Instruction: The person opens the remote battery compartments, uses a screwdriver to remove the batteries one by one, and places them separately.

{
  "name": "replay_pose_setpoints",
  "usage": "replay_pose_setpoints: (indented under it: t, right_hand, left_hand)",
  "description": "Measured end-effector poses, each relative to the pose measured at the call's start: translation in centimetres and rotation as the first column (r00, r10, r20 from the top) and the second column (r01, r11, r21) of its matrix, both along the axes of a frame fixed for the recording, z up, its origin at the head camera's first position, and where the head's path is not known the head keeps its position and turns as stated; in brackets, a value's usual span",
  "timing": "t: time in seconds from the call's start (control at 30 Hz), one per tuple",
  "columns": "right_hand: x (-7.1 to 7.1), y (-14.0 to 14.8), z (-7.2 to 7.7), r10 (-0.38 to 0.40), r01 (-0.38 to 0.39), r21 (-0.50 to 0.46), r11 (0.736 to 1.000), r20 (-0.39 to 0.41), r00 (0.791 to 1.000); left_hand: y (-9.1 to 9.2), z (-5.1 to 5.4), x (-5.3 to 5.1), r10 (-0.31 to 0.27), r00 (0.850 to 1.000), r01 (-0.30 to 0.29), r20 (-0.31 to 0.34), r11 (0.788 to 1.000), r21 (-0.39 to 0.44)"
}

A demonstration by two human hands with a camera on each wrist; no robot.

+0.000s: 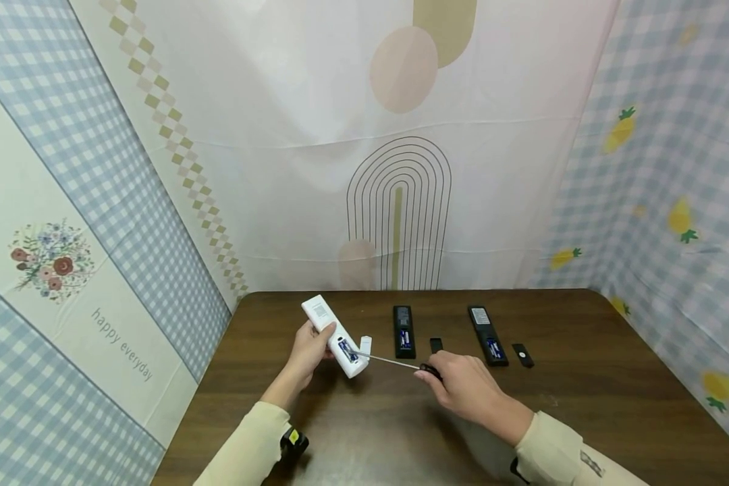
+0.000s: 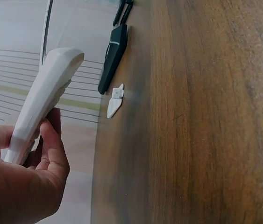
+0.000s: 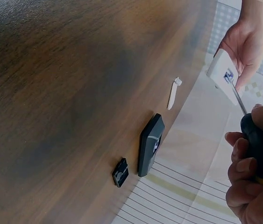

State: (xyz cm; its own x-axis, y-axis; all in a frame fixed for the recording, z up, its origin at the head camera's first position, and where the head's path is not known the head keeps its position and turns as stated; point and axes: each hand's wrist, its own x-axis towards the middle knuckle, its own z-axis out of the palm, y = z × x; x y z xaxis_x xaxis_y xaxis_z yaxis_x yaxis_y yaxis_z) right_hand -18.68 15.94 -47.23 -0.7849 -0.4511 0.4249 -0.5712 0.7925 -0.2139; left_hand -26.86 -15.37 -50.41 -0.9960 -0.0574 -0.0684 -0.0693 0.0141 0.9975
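Observation:
My left hand (image 1: 306, 351) grips a white remote control (image 1: 322, 312), tilted above the table with its back facing up. Its battery compartment is uncovered, and blue batteries (image 3: 228, 74) show inside. In my right hand (image 1: 462, 383) is a screwdriver (image 3: 257, 147) with a dark handle and a thin metal shaft. The shaft's tip reaches into the white remote's compartment at the batteries; whether it touches them I cannot tell. A small white battery cover (image 2: 116, 100) lies on the table just beyond the white remote.
Two black remotes, one in the middle (image 1: 403, 331) and one farther right (image 1: 488, 335), lie back up with blue batteries showing. Beside them are a small black cover (image 1: 436, 345) and another black cover (image 1: 523, 355). Patterned cloth (image 1: 279, 169) hangs behind the brown wooden table (image 1: 395, 418).

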Motion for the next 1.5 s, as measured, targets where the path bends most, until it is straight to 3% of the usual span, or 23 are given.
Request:
replay_pose_setpoints:
  t: [0.23,0.33,0.43,0.53,0.63,0.73,0.87,0.97,1.27,1.5]
  right_hand:
    - [0.0,-0.6,0.3,0.011,-0.008,0.083,0.997,-0.037,0.999]
    - [0.1,-1.0,0.6,0.038,-0.021,0.158,0.987,-0.110,0.993]
    - [0.1,-1.6,1.0,0.094,-0.042,0.232,0.972,-0.216,0.972]
    - [0.0,-2.2,1.1,0.154,-0.060,0.284,0.957,-0.324,0.933]
    - [-0.2,-2.7,1.3,0.181,-0.065,0.308,0.949,-0.367,0.913]
    - [-0.4,-3.0,1.3,0.171,-0.072,0.295,0.953,-0.324,0.931]
    - [-0.8,-2.8,1.1,0.118,-0.076,0.216,0.973,-0.186,0.975]
    - [-1.2,-2.6,0.9,0.086,-0.073,0.151,0.986,-0.087,0.992]
    - [-2.3,-2.9,0.6,0.043,-0.049,0.051,0.997,0.111,0.993]
    - [-2.9,-3.8,0.4,-0.024,0.016,0.058,0.998,0.151,0.988]
  left_hand:
    - [0.1,-0.4,0.0,-0.017,1.000,0.017,-0.001,0.999,-0.043]
    - [0.3,-0.5,0.0,-0.028,0.999,0.027,-0.017,0.998,-0.065]
    - [0.5,-0.7,-0.1,-0.025,0.999,0.024,-0.023,0.998,-0.065]
    - [0.6,-1.0,-0.3,-0.008,1.000,0.007,-0.021,0.998,-0.056]
    - [0.8,-1.0,-0.3,0.014,0.999,-0.017,-0.030,0.997,-0.077]
    - [0.9,-0.9,-0.3,0.031,0.999,-0.034,-0.036,0.994,-0.105]
    - [0.7,-1.1,-0.5,0.050,0.998,-0.053,-0.026,0.992,-0.111]
    - [0.5,-1.4,-0.7,0.054,0.998,-0.056,-0.016,0.993,-0.100]
    - [0.3,-1.8,-1.6,0.076,0.997,-0.075,0.019,0.995,-0.067]
    - [0.6,-1.6,-2.8,0.114,0.993,-0.112,0.011,0.984,-0.138]
